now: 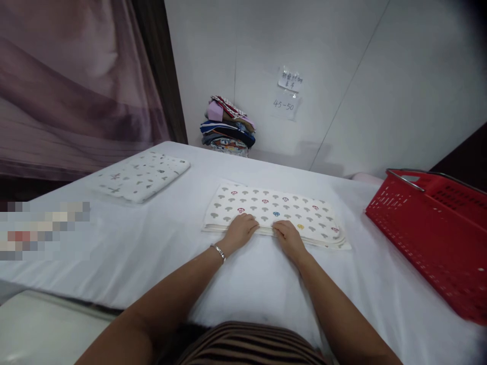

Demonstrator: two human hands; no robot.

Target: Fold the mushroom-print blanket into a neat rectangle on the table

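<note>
A white cloth (272,205) printed with small grey, red, blue and yellow mushrooms lies folded in several layers on the white-covered table (163,258). At its near edge, left of the middle, my left hand (241,229) pinches the layers between thumb and fingers. A silver bracelet (218,252) circles that wrist. My right hand (288,237) grips the same edge a short way to the right, its fingers pressed together. Both forearms reach in from the bottom of the view.
A red plastic basket (426,233) with metal handles stands on the right. Another folded patterned cloth (144,175) lies at the left back. Beyond the far edge rises a stack of folded fabrics (228,126), near paper signs (285,105) on the wall. A pinkish curtain (76,86) hangs at left.
</note>
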